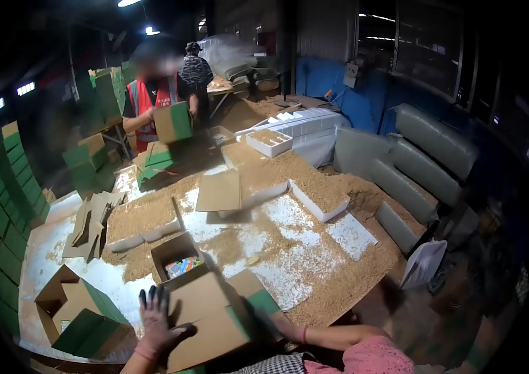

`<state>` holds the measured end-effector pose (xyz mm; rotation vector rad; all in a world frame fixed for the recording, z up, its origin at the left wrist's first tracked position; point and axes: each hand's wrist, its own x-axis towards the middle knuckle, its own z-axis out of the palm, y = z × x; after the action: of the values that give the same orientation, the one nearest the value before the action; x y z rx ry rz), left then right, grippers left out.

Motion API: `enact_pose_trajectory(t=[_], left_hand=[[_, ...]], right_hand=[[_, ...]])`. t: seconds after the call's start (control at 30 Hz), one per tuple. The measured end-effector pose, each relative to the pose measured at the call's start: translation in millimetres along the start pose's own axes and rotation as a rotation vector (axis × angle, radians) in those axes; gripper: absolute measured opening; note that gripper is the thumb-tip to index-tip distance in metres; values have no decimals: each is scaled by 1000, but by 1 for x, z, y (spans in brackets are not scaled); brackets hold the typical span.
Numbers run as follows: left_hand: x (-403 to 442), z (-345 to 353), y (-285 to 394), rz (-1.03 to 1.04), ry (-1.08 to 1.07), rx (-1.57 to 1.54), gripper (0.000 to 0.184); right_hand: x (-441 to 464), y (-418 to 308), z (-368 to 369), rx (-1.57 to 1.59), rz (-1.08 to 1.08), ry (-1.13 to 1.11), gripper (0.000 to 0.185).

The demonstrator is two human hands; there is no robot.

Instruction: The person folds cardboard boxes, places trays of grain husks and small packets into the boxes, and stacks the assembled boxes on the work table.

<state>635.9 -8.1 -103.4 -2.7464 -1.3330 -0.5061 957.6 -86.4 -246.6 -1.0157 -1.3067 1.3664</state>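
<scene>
A brown and green cardboard box (208, 318) lies in front of me at the table's near edge. My left hand (158, 321), in a dark-tipped glove, is at its left side with the fingers spread. My right hand (282, 325) is at the box's right side by a green flap, smeared by motion, so its fingers cannot be made out. Just beyond, an open carton (178, 257) contains colourful printed packets (182, 267). To the left, another open carton (86, 311) stands with its flaps raised.
Sawdust-like material covers much of the white table (280, 280), with shallow white foam trays (269, 143) and a flat cardboard piece (219, 191) on it. Green cartons (12, 181) are stacked left. Across the table, a person in a red vest (168, 93) holds a box.
</scene>
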Motion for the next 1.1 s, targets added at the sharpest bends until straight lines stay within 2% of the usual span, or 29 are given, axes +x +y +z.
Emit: enact_pose_trajectory(t=[0.07,0.1,0.13,0.2,0.23,0.3,0.33,0.4,0.47,0.5,0.53,0.57,0.63,0.67,0.73,0.8,0.83,0.9,0.93,1.0,1.03,1.1], left_hand=[[-14,-10,-13,9,128,-243,102],[-21,-16,-28,102,102,-276,94],[-35,-3,-26,22,275,-393,78],[-99,99,-78,-417,337,-1383,63],[-86,72,-60,-420,224,-1794,55],[-70,67,-45,-544,226,-1650,54],[-64,74,-46,-655,431,-1932,54],[-23,18,1,-643,280,-1288,39],[-38,52,-12,-793,262,-1364,39],[-27,41,-4,-782,262,-1358,39],[-23,18,19,-846,321,-1200,34],[-18,1,34,-911,383,-1046,29],[-8,-3,43,-980,382,-1092,29],[-1,-5,46,-1000,375,-1072,29],[12,2,49,-1025,370,-1064,29],[25,5,49,-1048,362,-1041,30],[29,4,49,-1073,354,-988,29],[30,6,49,-1120,345,-923,29],[29,9,46,-1137,340,-931,28],[28,11,48,-1168,336,-954,28],[36,9,56,-1166,401,-907,27],[24,18,47,-1155,388,-928,28]], right_hand=[[-14,-37,13,-133,119,-3,56],[-11,-68,16,-194,117,-22,55],[1,-111,15,-276,77,-78,54],[33,-196,22,-568,-53,-261,51],[46,-224,36,-768,-120,-386,50],[62,-227,84,-1039,-286,-537,46],[62,-203,113,-1147,-392,-571,42],[54,-83,157,-1375,-838,-577,39],[50,-166,124,-966,-695,-771,23],[70,-125,111,-750,-425,-989,35],[71,-170,64,-496,-267,-656,21],[95,-155,18,-450,-535,-205,19],[169,-59,-147,-449,-433,504,46],[170,-53,-213,-661,-374,836,49],[173,-47,-341,-933,-2,1485,57],[163,28,-428,-1648,785,1301,65],[172,28,-432,-1637,784,1291,65],[185,31,-436,-1057,1099,1233,74],[199,35,-436,-1059,1092,1216,74],[226,41,-430,-562,517,1459,76],[232,45,-424,-296,234,1532,77],[229,49,-414,252,-337,1592,80]])
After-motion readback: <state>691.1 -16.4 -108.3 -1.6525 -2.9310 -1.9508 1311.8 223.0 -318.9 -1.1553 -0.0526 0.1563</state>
